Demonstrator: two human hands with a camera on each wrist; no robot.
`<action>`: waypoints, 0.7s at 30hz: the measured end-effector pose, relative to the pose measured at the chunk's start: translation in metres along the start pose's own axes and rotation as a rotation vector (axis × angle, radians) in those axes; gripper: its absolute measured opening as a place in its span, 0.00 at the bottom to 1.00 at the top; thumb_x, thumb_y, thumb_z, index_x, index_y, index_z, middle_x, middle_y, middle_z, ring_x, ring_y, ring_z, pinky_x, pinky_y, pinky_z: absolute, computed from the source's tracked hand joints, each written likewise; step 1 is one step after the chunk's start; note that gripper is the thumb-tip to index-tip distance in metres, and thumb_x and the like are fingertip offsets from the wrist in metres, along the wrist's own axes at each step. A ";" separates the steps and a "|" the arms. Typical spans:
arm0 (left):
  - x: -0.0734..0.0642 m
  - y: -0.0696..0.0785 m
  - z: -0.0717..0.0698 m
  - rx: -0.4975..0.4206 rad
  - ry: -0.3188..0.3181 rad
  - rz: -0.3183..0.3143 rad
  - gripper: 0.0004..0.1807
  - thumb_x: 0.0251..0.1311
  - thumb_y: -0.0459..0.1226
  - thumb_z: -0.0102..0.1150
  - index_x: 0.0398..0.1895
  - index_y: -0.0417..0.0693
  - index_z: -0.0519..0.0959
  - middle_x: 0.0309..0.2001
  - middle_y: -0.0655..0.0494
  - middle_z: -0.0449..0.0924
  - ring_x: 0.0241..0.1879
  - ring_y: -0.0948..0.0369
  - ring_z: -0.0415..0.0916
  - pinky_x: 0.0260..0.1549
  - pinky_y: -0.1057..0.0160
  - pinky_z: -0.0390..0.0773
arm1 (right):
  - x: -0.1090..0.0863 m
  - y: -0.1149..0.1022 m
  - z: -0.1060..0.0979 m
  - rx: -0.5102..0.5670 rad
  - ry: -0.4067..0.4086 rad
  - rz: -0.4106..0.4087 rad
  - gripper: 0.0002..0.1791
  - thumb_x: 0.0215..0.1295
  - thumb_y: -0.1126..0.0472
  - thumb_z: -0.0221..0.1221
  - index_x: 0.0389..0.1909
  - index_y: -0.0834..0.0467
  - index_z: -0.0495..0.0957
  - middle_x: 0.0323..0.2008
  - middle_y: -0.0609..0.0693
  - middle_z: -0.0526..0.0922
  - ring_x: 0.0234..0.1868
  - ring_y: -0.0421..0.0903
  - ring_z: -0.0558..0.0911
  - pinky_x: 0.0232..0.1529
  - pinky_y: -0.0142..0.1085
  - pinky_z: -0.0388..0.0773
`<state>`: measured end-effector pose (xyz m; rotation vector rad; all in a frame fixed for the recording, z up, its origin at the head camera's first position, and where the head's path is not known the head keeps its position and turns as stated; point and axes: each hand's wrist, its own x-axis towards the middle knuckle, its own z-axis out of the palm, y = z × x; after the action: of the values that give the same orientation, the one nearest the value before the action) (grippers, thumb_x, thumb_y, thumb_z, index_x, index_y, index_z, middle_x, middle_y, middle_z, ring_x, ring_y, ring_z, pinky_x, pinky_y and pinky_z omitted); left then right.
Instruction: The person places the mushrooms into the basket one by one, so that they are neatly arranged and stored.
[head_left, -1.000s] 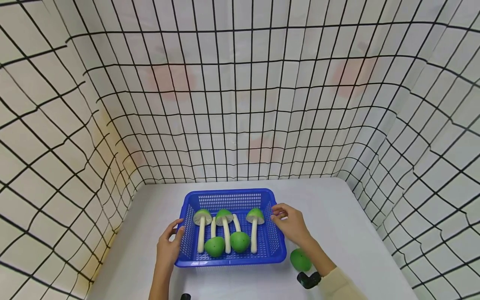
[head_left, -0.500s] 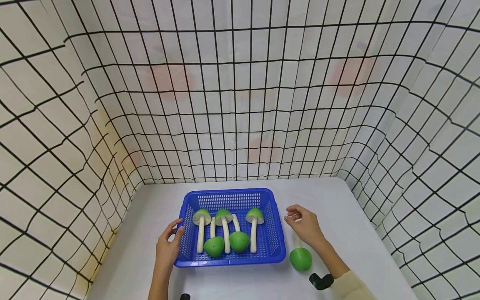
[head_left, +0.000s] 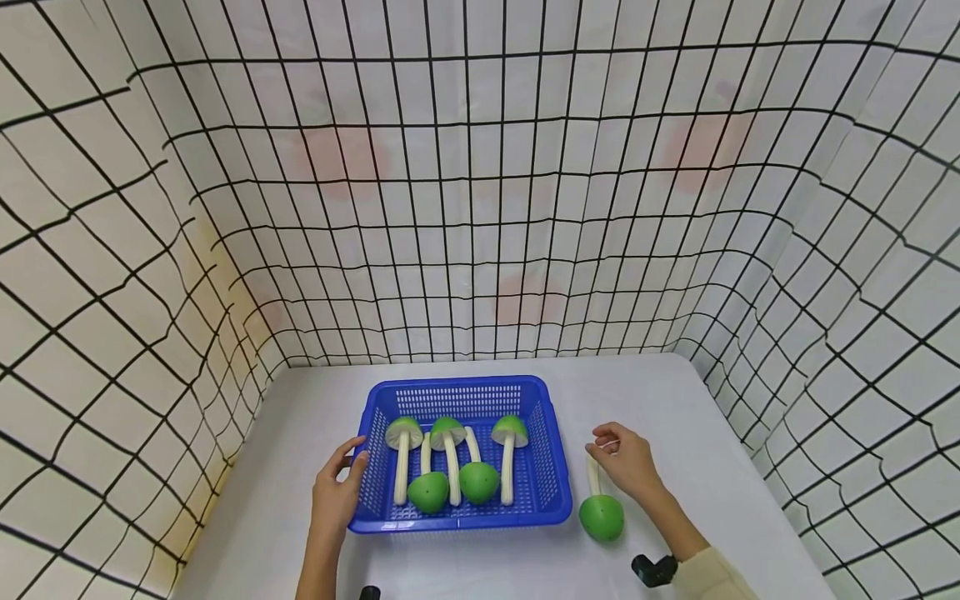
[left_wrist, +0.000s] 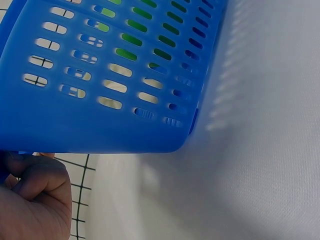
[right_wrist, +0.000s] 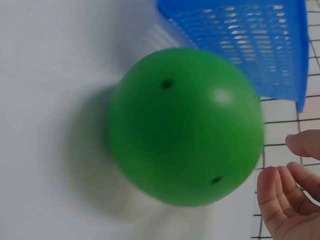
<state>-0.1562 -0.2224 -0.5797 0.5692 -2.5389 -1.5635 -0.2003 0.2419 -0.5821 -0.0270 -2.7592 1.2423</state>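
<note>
In the head view a blue perforated plastic basket [head_left: 459, 525] sits mid-table with several green-capped toy mushrooms [head_left: 480, 483] inside, caps pointing both ways. My left hand [head_left: 336, 493] grips its left rim; in the left wrist view those curled fingers [left_wrist: 46, 180] are at the rim, partly cut off. One more mushroom [head_left: 602, 518] lies right of the basket, its white stem pointing away. Over the end of that stem hovers my right hand [head_left: 632, 465], thumb and fingers apart. The right wrist view has the green cap large in front, with the hand [right_wrist: 295, 200] beyond it.
A white cloth-covered table [head_left: 720, 500] lies under everything. Walls of white cloth with black grid netting [head_left: 480, 208] enclose the back and both sides. Black wrist-camera mounts show near the right sleeve [head_left: 654, 571] and at the bottom edge.
My right hand has left the basket's right rim and moved right and slightly nearer, to the stem of the loose mushroom. The left hand and basket have stayed put.
</note>
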 end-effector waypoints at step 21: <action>0.001 0.000 0.001 0.000 0.005 -0.034 0.26 0.65 0.60 0.50 0.65 0.68 0.70 0.56 0.44 0.72 0.50 0.46 0.74 0.45 0.49 0.83 | -0.013 0.040 0.012 -0.091 -0.097 0.181 0.26 0.54 0.50 0.69 0.45 0.64 0.76 0.32 0.51 0.81 0.34 0.45 0.78 0.35 0.37 0.75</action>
<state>-0.1574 -0.2216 -0.5802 0.6194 -2.5387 -1.5709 -0.1904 0.2588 -0.6209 -0.2350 -2.9520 1.1851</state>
